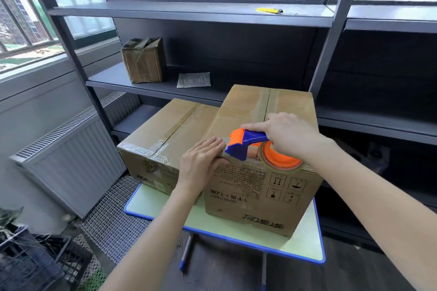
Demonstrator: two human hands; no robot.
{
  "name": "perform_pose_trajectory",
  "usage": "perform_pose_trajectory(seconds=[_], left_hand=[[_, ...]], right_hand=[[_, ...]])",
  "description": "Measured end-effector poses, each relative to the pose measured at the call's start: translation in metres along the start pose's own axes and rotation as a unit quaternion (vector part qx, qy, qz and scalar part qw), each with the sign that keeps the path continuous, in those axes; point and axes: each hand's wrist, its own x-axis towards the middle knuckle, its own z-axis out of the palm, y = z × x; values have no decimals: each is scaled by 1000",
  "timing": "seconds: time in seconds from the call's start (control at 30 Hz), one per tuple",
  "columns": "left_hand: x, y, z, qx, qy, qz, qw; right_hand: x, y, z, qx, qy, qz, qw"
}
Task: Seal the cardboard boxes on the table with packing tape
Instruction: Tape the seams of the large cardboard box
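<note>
Big box (260, 198) is on the right half of the table (151, 205), with its front face close to the near edge, yeah? Where's the other one?

— Yep. The low box (163, 130) is at the far left corner, its side up against the big box. Both show tape strips across their tops.

Cool, what about the hands, fingers especially?

— Left hand (201, 163): the fingers (209, 146) are straight and together. They lie flat on the big box's top at its near edge, pressing on the tape there, and the thumb is down at that edge. It's not gripping anything. The right hand (288, 134) is curled round the handle of the tape gun (246, 146). Its thumb runs along the top, and the other fingers are tucked under where I can't see them. The gun's nose is just beside the left fingertips. Its roll (281, 160) sits at the top front edge.

Anything around or in the way?

— The right hand and the gun cover the near end of the top seam. Shelves (189, 12) stand right behind the table. On them are a small box (144, 60) and a paper slip (194, 80), with a yellow cutter (268, 10) higher up. There's a radiator (71, 160) off to the left, a mesh mat (113, 215) on the floor, and a black crate (30, 262) beside that.
</note>
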Motion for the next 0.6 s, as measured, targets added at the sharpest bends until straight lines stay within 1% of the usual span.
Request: perform_pose_trajectory(seconds=[0.13,0.33,0.47,0.6], left_hand=[[-2,-2,3,-15,23,-4,1000],[-2,10,6,-19,33,-15,999],[-4,7,-1,-34,44,-41,998],[-2,13,0,-22,31,-30,999]], right_hand=[[-1,6,-1,3,-12,-10,1000],[-18,19,4,-13,6,-28,1000],[-37,58,0,-35,2,-6,999],[-55,76,5,-56,-1,-7,998]])
